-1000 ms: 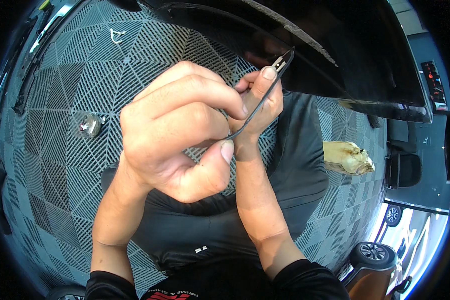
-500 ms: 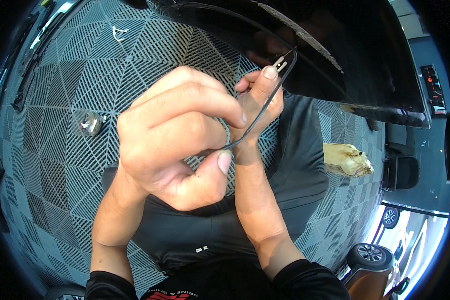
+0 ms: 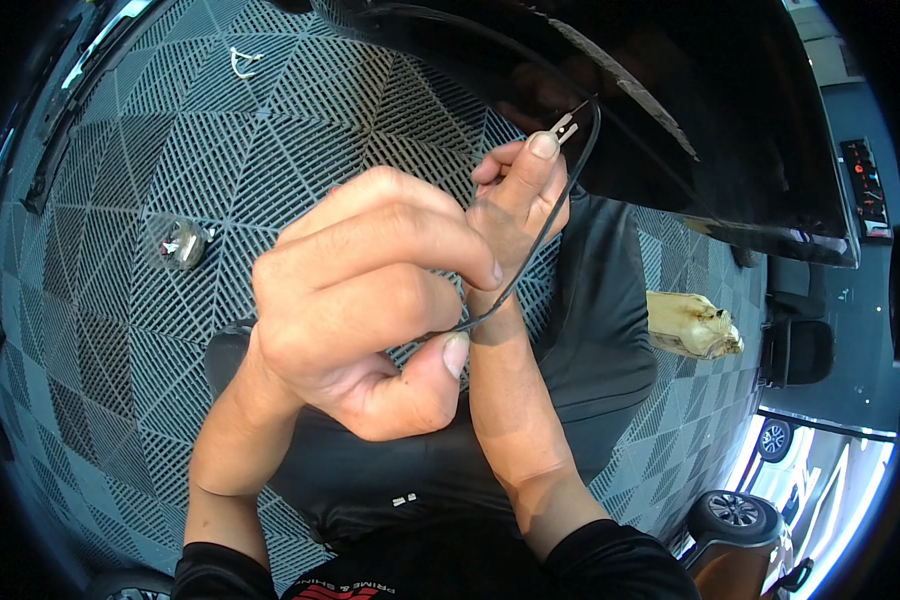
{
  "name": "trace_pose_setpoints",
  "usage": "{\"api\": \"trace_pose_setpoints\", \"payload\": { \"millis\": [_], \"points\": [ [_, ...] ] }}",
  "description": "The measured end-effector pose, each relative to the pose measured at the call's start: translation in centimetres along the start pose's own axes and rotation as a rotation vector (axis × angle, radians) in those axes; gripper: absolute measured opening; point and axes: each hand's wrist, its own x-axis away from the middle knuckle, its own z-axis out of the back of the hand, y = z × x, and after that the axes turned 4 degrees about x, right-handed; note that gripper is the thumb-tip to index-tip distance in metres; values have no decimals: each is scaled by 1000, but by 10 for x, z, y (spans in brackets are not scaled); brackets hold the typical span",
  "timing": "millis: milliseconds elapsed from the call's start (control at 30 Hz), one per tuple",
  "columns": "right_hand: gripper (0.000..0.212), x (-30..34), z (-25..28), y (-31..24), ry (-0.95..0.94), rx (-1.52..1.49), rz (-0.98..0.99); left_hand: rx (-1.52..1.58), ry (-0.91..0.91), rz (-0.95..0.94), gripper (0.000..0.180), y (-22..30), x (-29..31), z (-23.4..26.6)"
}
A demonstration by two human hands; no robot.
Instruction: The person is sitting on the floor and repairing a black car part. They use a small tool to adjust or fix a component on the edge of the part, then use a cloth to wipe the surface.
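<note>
A thin black cord-like strip [image 3: 542, 235] runs from the glossy black car panel [image 3: 750, 150] down to my left hand [image 3: 370, 300]. That hand is closed, pinching the strip's lower end between thumb and curled fingers. Farther up, my right hand [image 3: 522, 195] is closed around a slim metal tool [image 3: 565, 129] with a small hole in it. Its thin tip touches or nearly touches the panel, where the strip bends away from it. Most of the tool is hidden inside the right hand.
A rough grey strip [image 3: 630, 85] lies along the panel. On the tiled grating floor [image 3: 320, 110] are a white forked piece [image 3: 241, 64] and a clear plastic bag [image 3: 182, 245]. A yellowish, stained bundle [image 3: 692, 323] lies right of my leg. A dark chair [image 3: 802, 352] stands farther right.
My left hand has dropped slightly and shifted a little right, still pinching the strip. The right hand and metal tool have barely moved.
</note>
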Motion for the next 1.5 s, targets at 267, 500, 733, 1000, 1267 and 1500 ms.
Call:
{"api": "trace_pose_setpoints", "payload": {
  "millis": [267,500,733,1000,1267,1500],
  "points": [
    [44,1,-4,-4,-9,79,-6,38,58,36,20,8,0,2],
    [46,1,-12,6,46,89,83,272,14,107,31,14,4,6],
    [47,2,-19,-1,36,97,104,364,75,104,28,12,12,6],
    [45,3,-23,-6,10,129,55,412,102,121,22,17,15,9],
    [46,3,-23,-12,-28,105,40,430,137,124,22,18,15,6],
    [48,4,-29,-17,-31,142,9,435,157,129,22,20,17,8]
  ]
}}
